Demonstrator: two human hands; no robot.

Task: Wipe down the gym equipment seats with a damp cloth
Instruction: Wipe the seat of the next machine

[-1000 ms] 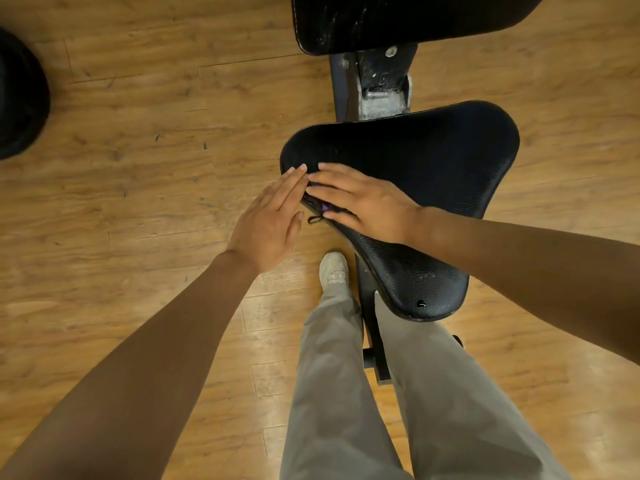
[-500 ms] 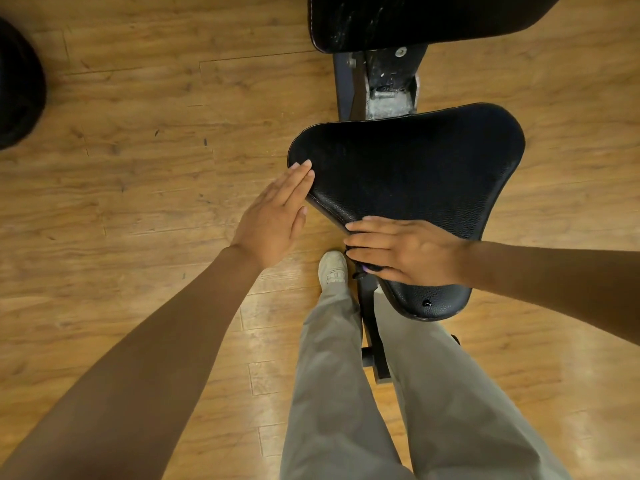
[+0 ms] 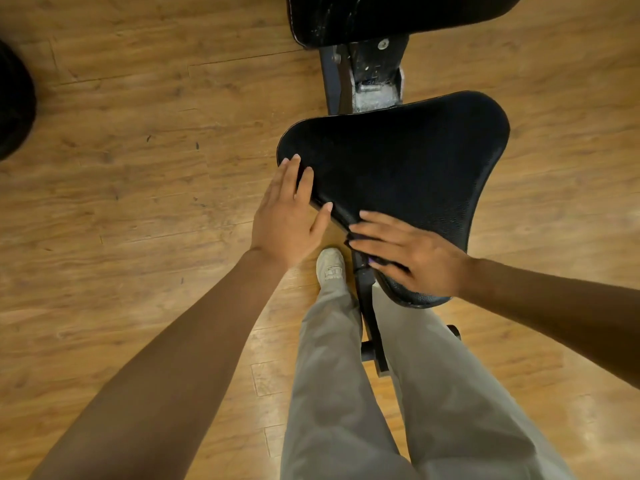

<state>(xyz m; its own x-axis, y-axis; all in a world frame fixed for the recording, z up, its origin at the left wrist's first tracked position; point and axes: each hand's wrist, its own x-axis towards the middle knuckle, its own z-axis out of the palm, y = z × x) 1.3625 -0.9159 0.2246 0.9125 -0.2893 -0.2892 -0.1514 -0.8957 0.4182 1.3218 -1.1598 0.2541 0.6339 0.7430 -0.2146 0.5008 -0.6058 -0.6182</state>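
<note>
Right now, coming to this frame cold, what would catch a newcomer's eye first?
The black triangular seat pad dominates the upper centre against the wooden floor. Both hands are on its near-left edge: the left hand rests flat at the corner, and the right hand presses down near the narrow end over a dark cloth that barely shows beneath its fingers. Below, grey trousers and a pale shoe stand beside the bench frame.

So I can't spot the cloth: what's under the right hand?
Under the right hand only a purple sliver shows against the black seat; the rest is covered by the flat fingers.
</note>
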